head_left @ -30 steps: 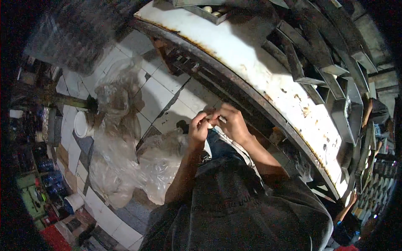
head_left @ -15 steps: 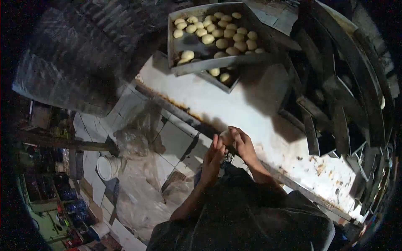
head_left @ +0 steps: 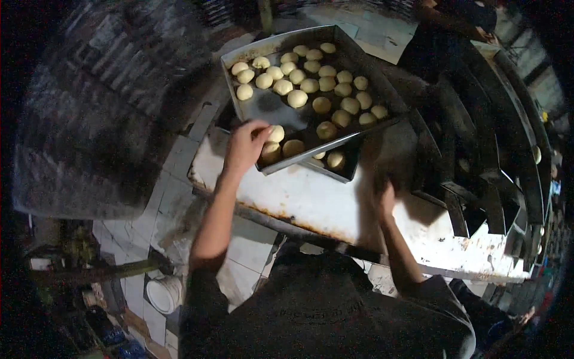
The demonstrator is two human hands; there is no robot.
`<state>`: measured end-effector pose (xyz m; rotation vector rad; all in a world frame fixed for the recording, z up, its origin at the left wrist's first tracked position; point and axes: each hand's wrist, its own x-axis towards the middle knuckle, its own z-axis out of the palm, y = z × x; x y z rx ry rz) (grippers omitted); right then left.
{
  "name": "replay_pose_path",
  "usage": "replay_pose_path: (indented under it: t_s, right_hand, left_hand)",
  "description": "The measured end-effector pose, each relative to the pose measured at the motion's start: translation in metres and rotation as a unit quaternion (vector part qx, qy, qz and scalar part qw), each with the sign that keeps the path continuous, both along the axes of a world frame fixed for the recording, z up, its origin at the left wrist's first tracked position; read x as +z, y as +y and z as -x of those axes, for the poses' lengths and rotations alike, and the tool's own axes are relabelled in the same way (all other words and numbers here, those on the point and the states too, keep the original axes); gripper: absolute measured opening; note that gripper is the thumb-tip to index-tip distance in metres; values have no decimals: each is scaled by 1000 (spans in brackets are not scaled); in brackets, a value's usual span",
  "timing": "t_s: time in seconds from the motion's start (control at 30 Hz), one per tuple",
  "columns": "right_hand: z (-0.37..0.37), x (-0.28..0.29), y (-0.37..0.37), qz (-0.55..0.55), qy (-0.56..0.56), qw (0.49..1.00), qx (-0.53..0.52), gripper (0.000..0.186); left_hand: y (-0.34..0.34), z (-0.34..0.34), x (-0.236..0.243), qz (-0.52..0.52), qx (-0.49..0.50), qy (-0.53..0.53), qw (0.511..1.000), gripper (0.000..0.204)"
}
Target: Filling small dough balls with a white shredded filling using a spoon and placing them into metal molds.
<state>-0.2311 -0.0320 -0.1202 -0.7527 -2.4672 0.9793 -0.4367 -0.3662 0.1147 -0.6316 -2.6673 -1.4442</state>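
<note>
My left hand (head_left: pixel 244 145) reaches over the near left corner of a dark metal baking tray (head_left: pixel 311 154). Its fingers are pinched on a pale dough ball (head_left: pixel 275 134); another two balls lie close beside it. Several more round dough balls (head_left: pixel 297 99) are spread over the tray's floor, mostly toward its far side and right. My right hand (head_left: pixel 385 196) hovers above the white tabletop (head_left: pixel 287 194), right of the tray. Shadow and blur hide its fingers, so whether it holds anything does not show.
Beneath the tray, a second tray (head_left: pixel 344 178) holds more balls. Empty-looking dark metal trays (head_left: pixel 457 173) lean together on the right. Another person (head_left: pixel 445 36) is at the far right. A white bucket (head_left: pixel 164 294) stands on the tiled floor, lower left; a grey sheet (head_left: pixel 89 131) hangs left.
Both hands were together around a roundish pale piece near my body. They have parted: the left went forward into the tray, the right moved to the right. The view has shifted too.
</note>
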Motion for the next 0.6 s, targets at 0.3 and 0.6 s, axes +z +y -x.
replay_pose_path:
  t_s: [0.3,0.6]
  right_hand:
    - [-61,70,-58,-277,-100,955,43,35]
    - [-3,82,-59,-231,-185,955,21,33]
  left_hand:
    - [18,78,-38,207,-215,-29,954,27]
    - [3,62,-20,-332,-44,-138,932,21]
